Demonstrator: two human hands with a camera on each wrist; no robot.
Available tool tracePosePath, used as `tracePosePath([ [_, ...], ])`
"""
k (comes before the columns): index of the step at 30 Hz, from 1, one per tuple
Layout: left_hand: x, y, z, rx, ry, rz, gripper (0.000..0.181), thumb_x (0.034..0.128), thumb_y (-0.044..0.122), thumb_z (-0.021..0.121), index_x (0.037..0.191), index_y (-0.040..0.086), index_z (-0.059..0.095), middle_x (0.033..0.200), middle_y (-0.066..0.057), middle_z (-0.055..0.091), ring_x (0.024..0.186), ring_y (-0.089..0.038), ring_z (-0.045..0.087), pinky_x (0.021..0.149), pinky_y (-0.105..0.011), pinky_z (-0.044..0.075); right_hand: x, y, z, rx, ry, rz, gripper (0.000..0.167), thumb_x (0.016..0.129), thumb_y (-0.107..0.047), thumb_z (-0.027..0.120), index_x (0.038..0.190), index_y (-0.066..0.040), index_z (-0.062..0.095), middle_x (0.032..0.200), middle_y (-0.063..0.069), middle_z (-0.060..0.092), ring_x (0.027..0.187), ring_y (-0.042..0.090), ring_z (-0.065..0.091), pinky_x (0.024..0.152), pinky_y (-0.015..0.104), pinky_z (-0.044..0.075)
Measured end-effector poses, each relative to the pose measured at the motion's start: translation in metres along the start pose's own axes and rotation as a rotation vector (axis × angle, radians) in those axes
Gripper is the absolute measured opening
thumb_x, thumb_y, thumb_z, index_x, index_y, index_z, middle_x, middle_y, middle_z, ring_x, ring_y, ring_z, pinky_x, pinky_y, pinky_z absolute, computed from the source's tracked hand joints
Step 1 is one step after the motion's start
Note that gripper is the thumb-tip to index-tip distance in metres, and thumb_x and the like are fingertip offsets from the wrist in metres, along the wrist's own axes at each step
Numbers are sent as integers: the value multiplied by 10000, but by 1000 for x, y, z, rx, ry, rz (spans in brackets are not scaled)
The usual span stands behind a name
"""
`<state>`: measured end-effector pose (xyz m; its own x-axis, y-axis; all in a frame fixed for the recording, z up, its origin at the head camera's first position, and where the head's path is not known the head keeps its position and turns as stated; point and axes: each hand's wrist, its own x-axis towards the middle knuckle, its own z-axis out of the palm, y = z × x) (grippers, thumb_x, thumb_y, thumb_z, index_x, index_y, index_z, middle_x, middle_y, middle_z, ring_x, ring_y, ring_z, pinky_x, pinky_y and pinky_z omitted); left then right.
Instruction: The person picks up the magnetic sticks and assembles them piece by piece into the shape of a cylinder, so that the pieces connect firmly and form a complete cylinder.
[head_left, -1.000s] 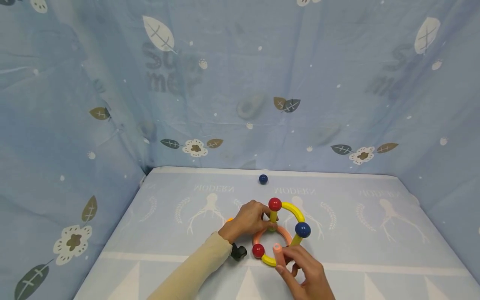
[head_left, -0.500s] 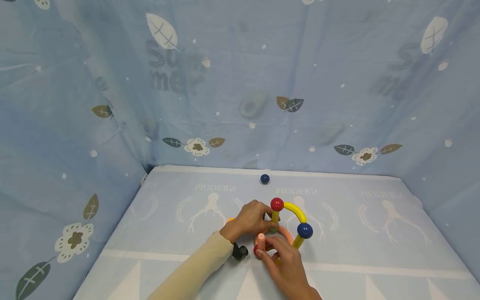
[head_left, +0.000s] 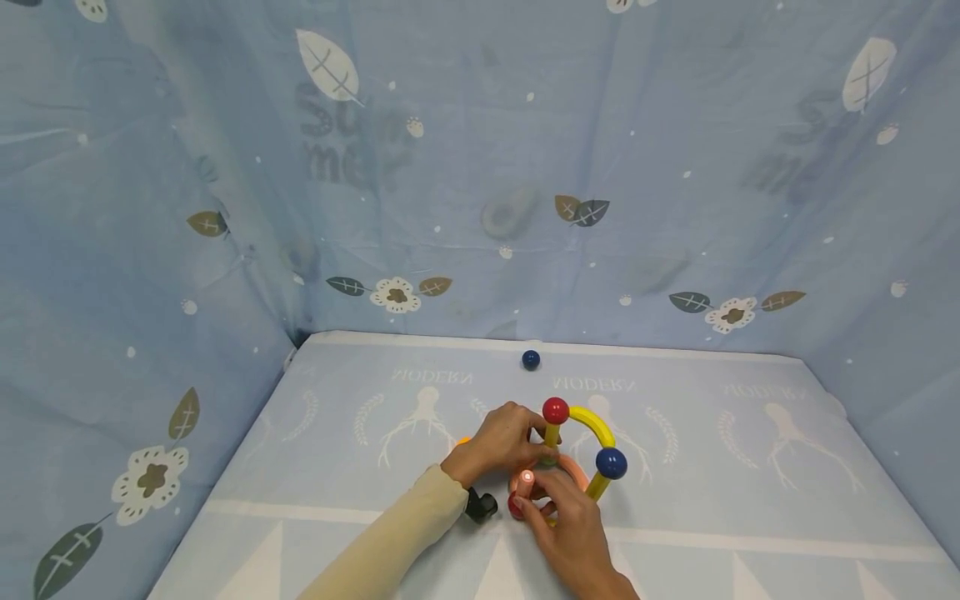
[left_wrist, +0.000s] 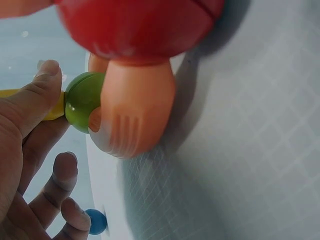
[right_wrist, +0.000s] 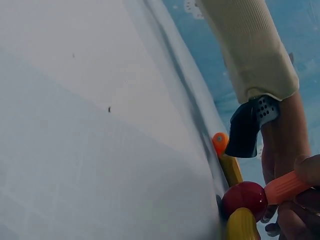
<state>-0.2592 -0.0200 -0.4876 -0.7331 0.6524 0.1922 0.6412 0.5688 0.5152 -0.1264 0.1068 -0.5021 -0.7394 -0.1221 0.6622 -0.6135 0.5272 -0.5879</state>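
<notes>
My left hand (head_left: 504,440) pinches an upright yellow stick (head_left: 552,435) just above a green ball (left_wrist: 82,102). A red ball (head_left: 556,410) caps that stick. From there a curved yellow piece (head_left: 592,425) runs to a blue ball (head_left: 611,463) on another yellowish stick (head_left: 597,487). My right hand (head_left: 570,525) pinches a short salmon-orange stick (head_left: 526,482). Its lower end touches a red ball (right_wrist: 245,200) low in the ring, as the right wrist view shows. Salmon curved pieces (left_wrist: 137,105) and a yellow piece (right_wrist: 242,225) join that ball; my right hand partly hides the ring.
A loose blue ball (head_left: 531,360) lies near the table's far edge. Beyond my left wrist is an orange-ended piece (head_left: 463,440), mostly hidden. A black wrist device (head_left: 480,506) sits under my left sleeve. Patterned blue cloth (head_left: 465,167) hangs behind and at both sides.
My right hand has moved left with the salmon stick, from the ring's front to the lower red ball, and turned it upright there. My left hand stays in place.
</notes>
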Motion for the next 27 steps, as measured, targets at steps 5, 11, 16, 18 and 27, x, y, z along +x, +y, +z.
tracePosePath([
  [5, -1, 2, 0, 3, -5, -22, 141, 810, 364, 813, 911, 268, 788, 757, 243, 652, 666, 4, 496, 610, -187, 397, 0, -2, -2, 5, -26, 34, 447, 675, 36, 874, 1027, -156, 676, 935, -117, 628, 746, 50, 640, 568, 151, 492],
  [11, -3, 2, 1, -9, 1, -28, 135, 809, 355, 815, 902, 262, 784, 729, 233, 629, 634, 5, 487, 555, -186, 385, -5, -4, -12, -20, -18, 15, 481, 650, 32, 887, 1071, -89, 689, 934, -69, 656, 692, 42, 629, 582, 138, 492],
  [16, -3, 1, 2, -19, 10, 0, 150, 803, 346, 822, 914, 251, 787, 777, 218, 659, 699, 10, 537, 603, -175, 406, -20, -4, -27, -113, 44, 108, 301, 665, -31, 900, 846, -157, 694, 730, -165, 554, 571, -29, 489, 513, 102, 408],
  [18, -3, 1, 2, -26, 6, 1, 158, 803, 350, 822, 919, 247, 788, 778, 221, 658, 704, 10, 544, 604, -173, 412, -26, -2, -34, -144, 110, 222, 308, 668, -38, 901, 730, -180, 634, 645, -178, 492, 511, -8, 431, 464, 118, 361],
  [27, -2, 1, 1, -57, -24, -46, 154, 799, 354, 825, 912, 259, 784, 730, 242, 613, 658, 24, 508, 577, -190, 417, -36, 27, -45, -141, 129, 573, 466, 756, -137, 864, 1138, -103, 599, 960, -10, 611, 768, 139, 586, 560, 222, 478],
])
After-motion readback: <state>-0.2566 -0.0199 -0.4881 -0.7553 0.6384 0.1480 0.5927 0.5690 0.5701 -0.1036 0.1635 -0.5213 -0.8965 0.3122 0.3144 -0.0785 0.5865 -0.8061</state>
